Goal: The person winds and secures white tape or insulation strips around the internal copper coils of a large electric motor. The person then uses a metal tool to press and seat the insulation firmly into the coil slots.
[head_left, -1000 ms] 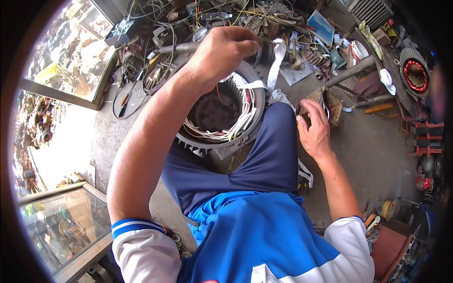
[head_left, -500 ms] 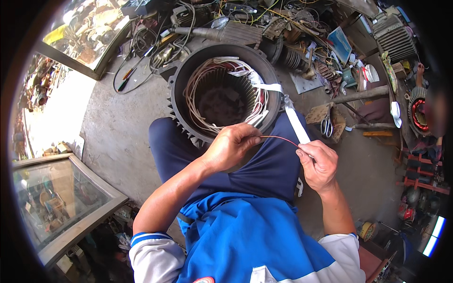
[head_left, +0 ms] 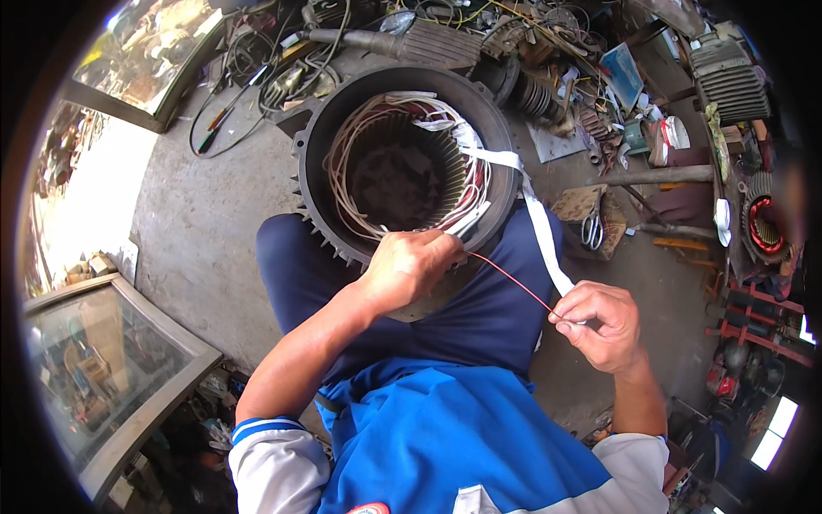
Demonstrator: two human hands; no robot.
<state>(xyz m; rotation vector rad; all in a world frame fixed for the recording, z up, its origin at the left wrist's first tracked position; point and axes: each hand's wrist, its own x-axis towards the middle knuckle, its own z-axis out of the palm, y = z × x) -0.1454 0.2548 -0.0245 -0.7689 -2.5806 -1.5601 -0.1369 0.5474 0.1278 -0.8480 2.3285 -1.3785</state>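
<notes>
Between my knees stands a dark, finned electric motor housing (head_left: 310, 163), its open end facing up. Bundled white leads and windings (head_left: 342, 199) ring the bore inside it. At the near rim my left hand (head_left: 413, 267) is closed, pinching one end of a thin reddish copper wire (head_left: 515, 281). The wire slants down to my right hand (head_left: 602, 321), whose thumb and fingertips are pinched on it. White cloth tape (head_left: 539, 221) wraps the windings at the right and trails over the rim to my right hand; whether the fingers grip it too is hidden.
Scissors (head_left: 592, 230) lie on a brown board right of my knee. A wood-framed glass case (head_left: 120, 360) stands at the left. Behind the housing are a long-handled screwdriver (head_left: 208, 140), a motor shaft (head_left: 438, 44) and heaped parts. Another red-wound stator (head_left: 765, 224) sits far right.
My hands have drawn farther apart, the right one moving right and toward me. The wire between them now looks longer and straighter. The tape's end has shifted along with my right hand.
</notes>
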